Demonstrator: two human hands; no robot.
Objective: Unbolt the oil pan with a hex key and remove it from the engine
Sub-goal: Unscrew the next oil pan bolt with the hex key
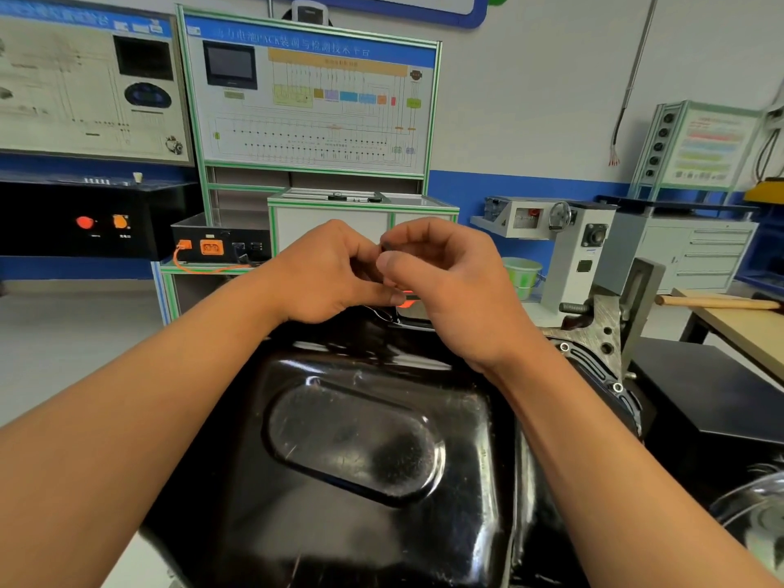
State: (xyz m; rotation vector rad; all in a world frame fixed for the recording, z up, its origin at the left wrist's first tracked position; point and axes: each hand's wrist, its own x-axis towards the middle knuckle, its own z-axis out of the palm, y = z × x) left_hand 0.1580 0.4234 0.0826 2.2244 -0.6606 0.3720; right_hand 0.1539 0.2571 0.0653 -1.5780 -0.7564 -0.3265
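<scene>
Glossy black oil pan (365, 451) low in the foreground: pressed sheet metal, smooth oval bulge at its middle, rounded corners bright with glare. Along its right edge, a ribbed flange (594, 367) with bright-ringed bolt holes, set against a rough grey engine casting (602, 322). Above the pan's far edge, left hand (326, 273) and right hand (445, 282) curled fingertip to fingertip, pinching one small dark piece (387, 247), too small to identify. Further right, a pale wooden tabletop (738, 333) bearing a round wooden handle (717, 302).
</scene>
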